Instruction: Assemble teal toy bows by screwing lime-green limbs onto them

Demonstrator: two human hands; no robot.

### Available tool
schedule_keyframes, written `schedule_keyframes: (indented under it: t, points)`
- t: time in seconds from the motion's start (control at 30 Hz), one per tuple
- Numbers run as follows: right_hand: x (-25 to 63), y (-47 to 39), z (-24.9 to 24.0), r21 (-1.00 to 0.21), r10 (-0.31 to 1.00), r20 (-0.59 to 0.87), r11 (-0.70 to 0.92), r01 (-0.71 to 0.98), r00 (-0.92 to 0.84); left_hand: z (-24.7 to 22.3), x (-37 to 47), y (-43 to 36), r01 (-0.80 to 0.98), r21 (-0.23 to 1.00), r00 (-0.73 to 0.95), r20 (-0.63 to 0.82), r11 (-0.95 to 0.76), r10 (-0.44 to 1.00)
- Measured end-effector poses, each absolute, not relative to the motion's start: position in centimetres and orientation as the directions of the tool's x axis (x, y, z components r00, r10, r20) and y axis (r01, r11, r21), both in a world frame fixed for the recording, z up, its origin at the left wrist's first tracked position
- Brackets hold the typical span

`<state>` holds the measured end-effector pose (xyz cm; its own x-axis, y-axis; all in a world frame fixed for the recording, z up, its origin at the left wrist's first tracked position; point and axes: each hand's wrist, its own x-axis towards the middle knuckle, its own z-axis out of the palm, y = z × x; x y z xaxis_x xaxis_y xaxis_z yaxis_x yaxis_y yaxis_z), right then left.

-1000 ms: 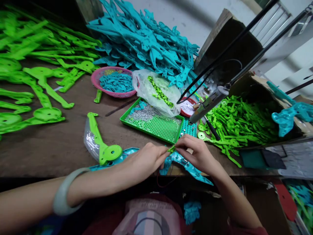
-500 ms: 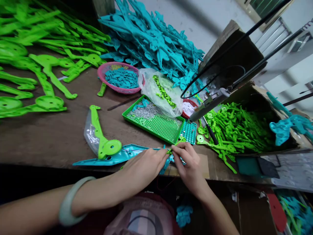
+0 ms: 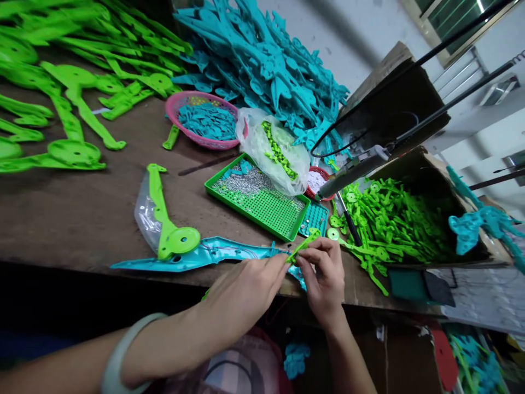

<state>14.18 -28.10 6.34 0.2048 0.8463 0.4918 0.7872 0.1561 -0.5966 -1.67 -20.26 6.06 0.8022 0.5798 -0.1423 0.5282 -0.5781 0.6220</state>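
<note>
A slim bright green plastic part (image 3: 305, 244) is pinched between my two hands at the table's front edge. My left hand (image 3: 256, 282), a pale bangle (image 3: 123, 350) on its forearm, has its fingers together on the part's near end. With bent thumb and fingers, my right hand (image 3: 326, 271) grips the same part from the right. Beneath them lies a long blue plastic shell (image 3: 229, 251), open side up with thin wires inside; my hands partly hide it. A green arm-like piece with a round disc (image 3: 184, 241) and a clear blade (image 3: 147, 216) rests on the shell's left end.
Behind my hands are a green tray (image 3: 266, 213) of small metal pieces, a plastic bag (image 3: 301, 172) and a pink basket (image 3: 205, 143). A hanging electric screwdriver (image 3: 353, 172) slants down at right, before a carton of green parts (image 3: 402, 219). Blue parts (image 3: 262, 60) pile up behind.
My hands have shifted slightly right, and more of the green part shows above my fingers, tilted up to the right. The view has shifted a little.
</note>
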Motion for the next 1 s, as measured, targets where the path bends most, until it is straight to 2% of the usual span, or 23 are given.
schedule_keyframes:
  t: [0.17, 0.43, 0.53, 0.67, 0.73, 0.8, 0.87, 0.9, 1.0]
  points:
    - [14.4, -28.2, 5.6, -0.498, 0.821, 0.558, 0.216, 0.84, 0.12, 6.2, -1.5, -20.4, 0.563, 0.584, 0.794, -0.184, -0.586, 0.579]
    - [14.2, -28.0, 4.7, -0.354, 0.786, 0.609, 0.145, 0.924, 0.11, 6.4, -1.4, -20.5, 0.583, 0.497, 0.798, -0.198, -0.643, 0.57]
    - [14.6, -27.9, 4.6, -0.242, 0.766, 0.642, 0.164, 0.956, 0.031, 6.5, -1.3, -20.4, 0.583, 0.49, 0.797, -0.19, -0.648, 0.574]
    - [15.5, -28.3, 3.9, -0.03, 0.754, 0.644, 0.197, 0.98, -0.131, 6.8, -1.2, -20.0, 0.588, 0.475, 0.8, -0.228, -0.654, 0.554]
    - [15.7, -28.7, 3.5, 0.049, 0.773, 0.606, 0.2, 0.978, -0.188, 6.5, -1.1, -20.1, 0.587, 0.46, 0.799, -0.197, -0.667, 0.567]
    - [15.6, -28.9, 3.4, 0.077, 0.785, 0.585, 0.198, 0.977, -0.205, 5.9, -1.0, -20.4, 0.576, 0.436, 0.798, -0.119, -0.691, 0.591]
    - [15.4, -28.9, 3.8, 0.01, 0.804, 0.574, 0.182, 0.983, -0.155, 5.1, -0.9, -21.0, 0.56, 0.409, 0.791, -0.007, -0.72, 0.611]
    - [15.2, -28.8, 4.2, -0.076, 0.815, 0.571, 0.172, 0.982, -0.098, 4.8, -0.9, -21.3, 0.549, 0.398, 0.784, 0.059, -0.735, 0.618]
    - [15.0, -28.4, 5.7, -0.477, 0.863, 0.488, 0.135, 0.868, 0.134, 3.7, -0.8, -22.0, 0.499, 0.401, 0.741, 0.263, -0.769, 0.618]
